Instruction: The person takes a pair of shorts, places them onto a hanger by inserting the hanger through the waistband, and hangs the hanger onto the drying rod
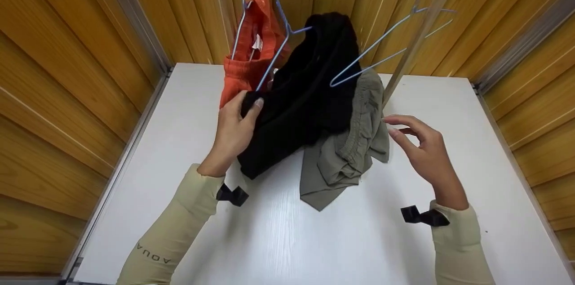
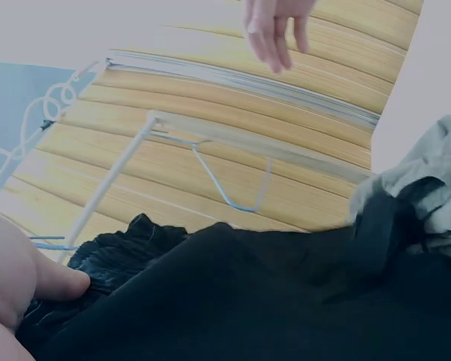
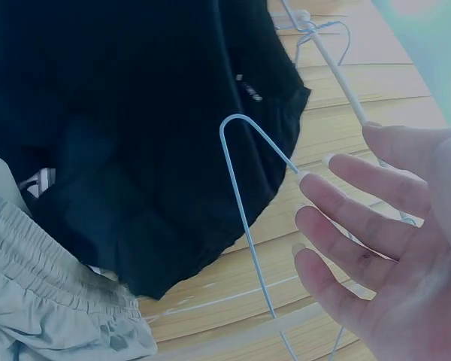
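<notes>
Nearest the camera, two pale sleeves reach forward from the lower edge. Wood-grained walls enclose a white desk. Over its back half spreads a black garment, draped across the middle, overlapping a crumpled grey-green garment that lies on the desk with its elastic waistband showing. Behind and to the left, an orange garment hangs from a blue wire hanger. At the black garment's left edge, the left hand pinches the cloth, thumb on the near side. Just beside the grey-green garment, the right hand is loosely spread, fingers slightly bent. A middle hanger slants down to the left hand, its other arm meeting the black cloth. Another hanger crosses before the black garment's right side, near a slanting post. Inside the orange waistband shows a white label.
</notes>
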### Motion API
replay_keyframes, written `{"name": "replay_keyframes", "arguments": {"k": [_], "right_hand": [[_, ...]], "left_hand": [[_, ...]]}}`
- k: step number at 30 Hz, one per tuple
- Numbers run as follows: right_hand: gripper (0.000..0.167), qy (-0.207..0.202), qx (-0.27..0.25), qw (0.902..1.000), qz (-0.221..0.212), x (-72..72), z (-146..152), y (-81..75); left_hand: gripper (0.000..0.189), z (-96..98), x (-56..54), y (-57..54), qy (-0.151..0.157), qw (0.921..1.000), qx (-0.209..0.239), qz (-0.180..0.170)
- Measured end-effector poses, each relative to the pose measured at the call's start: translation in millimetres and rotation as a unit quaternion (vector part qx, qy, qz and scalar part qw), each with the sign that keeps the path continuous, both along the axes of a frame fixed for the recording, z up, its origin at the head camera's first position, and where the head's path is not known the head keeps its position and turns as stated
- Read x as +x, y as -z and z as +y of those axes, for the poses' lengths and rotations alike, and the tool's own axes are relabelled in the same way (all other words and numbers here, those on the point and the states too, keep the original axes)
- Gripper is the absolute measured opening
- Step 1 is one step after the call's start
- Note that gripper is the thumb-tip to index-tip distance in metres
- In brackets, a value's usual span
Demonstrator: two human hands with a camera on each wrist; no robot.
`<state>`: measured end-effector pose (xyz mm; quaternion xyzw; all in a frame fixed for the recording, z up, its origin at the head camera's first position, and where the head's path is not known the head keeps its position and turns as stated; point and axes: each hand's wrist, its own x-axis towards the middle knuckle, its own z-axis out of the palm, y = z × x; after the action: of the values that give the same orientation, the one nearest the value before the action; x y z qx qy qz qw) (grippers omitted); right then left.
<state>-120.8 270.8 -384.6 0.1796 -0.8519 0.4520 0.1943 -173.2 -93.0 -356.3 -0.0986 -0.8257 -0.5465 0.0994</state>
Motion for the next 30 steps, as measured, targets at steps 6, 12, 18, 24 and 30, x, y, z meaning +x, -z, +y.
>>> {"name": "replay_keyframes", "arguments": {"k": [6, 12, 18, 24, 30], "right_hand": [[0.027, 0.004, 0.014, 0.9996, -0.023, 0.2, -2, 1.3], [0.026, 0.006, 0.026, 0.9984, -0.050, -2.1, -9, 10.0], [0.025, -0.001, 0.048, 0.9944, -0.094, -5.1, -19, 21.9], [0.028, -0.002, 0.055, 0.9888, -0.138, -9.6, -27, 32.4], [0.032, -0.003, 0.044, 0.9861, -0.160, -13.3, -31, 39.9]], "left_hand": [[0.023, 5.4, -8.0, -13.6, -0.012, 0.9999, 0.009, 0.003], [0.027, 13.0, -18.9, -25.0, -0.013, 0.9998, -0.001, -0.012], [0.032, 24.4, -34.6, -29.1, -0.015, 0.9998, 0.003, -0.009], [0.025, 33.9, -49.2, -31.7, -0.015, 0.9999, 0.005, 0.003], [0.022, 40.2, -58.8, -33.3, -0.019, 0.9998, -0.002, -0.006]]}}
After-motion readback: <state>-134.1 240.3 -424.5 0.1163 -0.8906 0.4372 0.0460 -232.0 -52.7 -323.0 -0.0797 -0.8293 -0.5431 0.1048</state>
